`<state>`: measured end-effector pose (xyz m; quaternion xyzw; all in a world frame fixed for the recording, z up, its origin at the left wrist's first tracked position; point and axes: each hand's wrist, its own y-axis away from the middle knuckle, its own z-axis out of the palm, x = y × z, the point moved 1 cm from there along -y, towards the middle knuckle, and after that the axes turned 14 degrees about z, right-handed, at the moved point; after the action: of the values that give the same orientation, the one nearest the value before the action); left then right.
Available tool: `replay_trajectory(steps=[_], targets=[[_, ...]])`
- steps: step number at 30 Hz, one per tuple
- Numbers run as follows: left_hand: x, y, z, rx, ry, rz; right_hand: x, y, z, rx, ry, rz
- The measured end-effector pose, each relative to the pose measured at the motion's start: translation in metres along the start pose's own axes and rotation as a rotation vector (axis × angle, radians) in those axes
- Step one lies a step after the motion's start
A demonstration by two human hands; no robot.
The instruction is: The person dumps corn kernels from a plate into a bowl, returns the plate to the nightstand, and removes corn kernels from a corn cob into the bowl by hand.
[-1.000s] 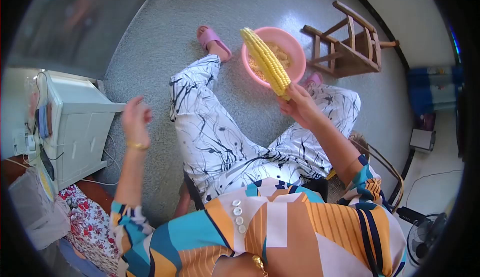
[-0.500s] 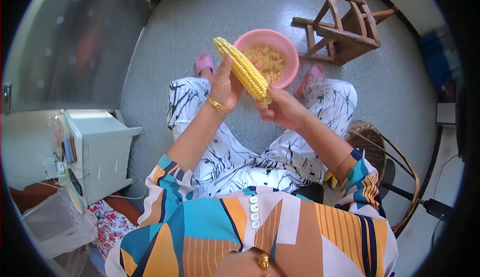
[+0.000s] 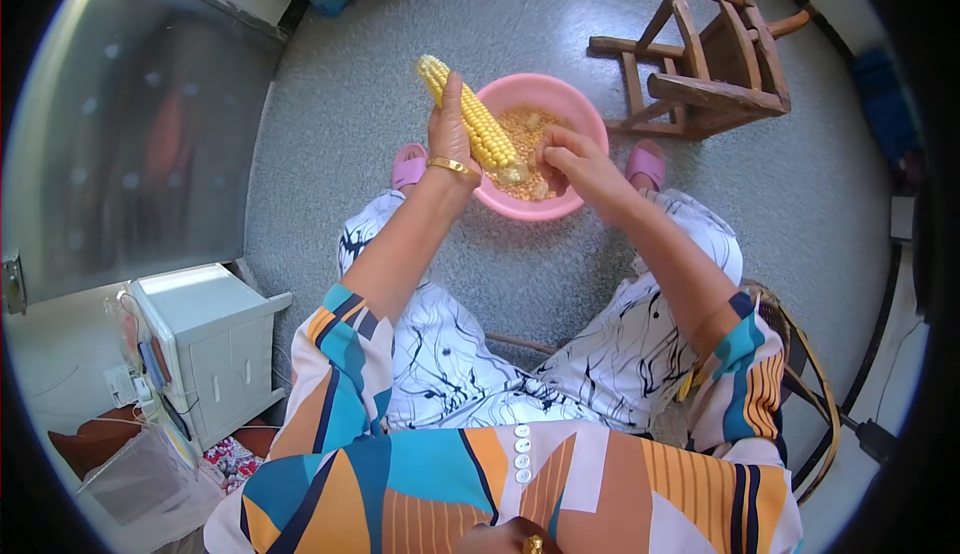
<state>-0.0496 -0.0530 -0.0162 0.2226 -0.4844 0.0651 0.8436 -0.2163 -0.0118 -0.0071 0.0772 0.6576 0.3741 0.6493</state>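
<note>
An ear of corn (image 3: 482, 126) with yellow kernels slants across the upper middle of the view. Its lower end shows some bare cob. My left hand (image 3: 451, 132) is wrapped round the ear from the left, thumb lying along the top. Just right of the ear's lower end, my right hand (image 3: 583, 162) has its fingers curled together, apart from the corn. What those fingers hold, if anything, is hidden. Below both hands stands a pink basin (image 3: 540, 212) on the floor, with loose kernels (image 3: 524, 188) and a few paler pieces inside.
A wooden chair (image 3: 705, 59) lies on its side at the upper right. My feet in pink slippers (image 3: 648, 160) flank the basin. To the left are a white cabinet (image 3: 215, 354) and a grey metallic panel (image 3: 150, 144). A basket with a curved handle (image 3: 822, 374) sits at the right.
My right hand has let go of the ear's lower end and moved right, over the basin. The ear has shifted slightly left in my left hand. The whole view has tilted a little.
</note>
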Motion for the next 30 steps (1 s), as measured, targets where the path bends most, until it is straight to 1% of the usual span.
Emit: replay_trajectory(steps=[1, 4, 6, 7, 9, 10, 13, 16, 25, 28, 30], targets=[[-0.002, -0.004, -0.001, -0.018, 0.021, -0.032, 0.003, -0.006, -0.002, -0.002, -0.03, 0.015], [-0.005, -0.013, -0.001, -0.042, 0.058, -0.109, 0.003, -0.012, 0.004, 0.009, 0.011, 0.074], [-0.003, -0.015, 0.003, -0.017, 0.087, -0.148, 0.001, -0.014, 0.01, 0.076, 0.147, 0.03], [0.0, -0.017, 0.007, -0.043, 0.064, -0.138, -0.002, -0.016, 0.013, 0.106, 0.219, 0.003], [0.008, -0.021, 0.014, -0.101, 0.015, -0.119, -0.006, -0.019, 0.015, 0.125, 0.172, -0.046], [0.011, -0.022, 0.016, -0.084, 0.02, -0.123, -0.008, -0.02, 0.017, 0.134, 0.146, -0.068], [0.02, -0.025, 0.018, -0.028, 0.03, -0.133, -0.02, -0.021, 0.021, 0.069, 0.028, 0.014], [0.024, -0.028, 0.021, -0.045, 0.045, -0.111, -0.024, -0.027, 0.021, -0.143, 0.02, -0.003], [0.03, -0.028, 0.022, 0.003, 0.029, -0.098, -0.034, -0.021, 0.027, -0.064, 0.074, -0.073], [0.028, -0.026, 0.022, -0.045, 0.027, -0.071, -0.031, -0.024, 0.029, 0.002, 0.171, -0.076], [0.027, -0.023, 0.025, -0.031, 0.01, -0.043, -0.023, -0.03, 0.033, 0.102, 0.194, -0.192]])
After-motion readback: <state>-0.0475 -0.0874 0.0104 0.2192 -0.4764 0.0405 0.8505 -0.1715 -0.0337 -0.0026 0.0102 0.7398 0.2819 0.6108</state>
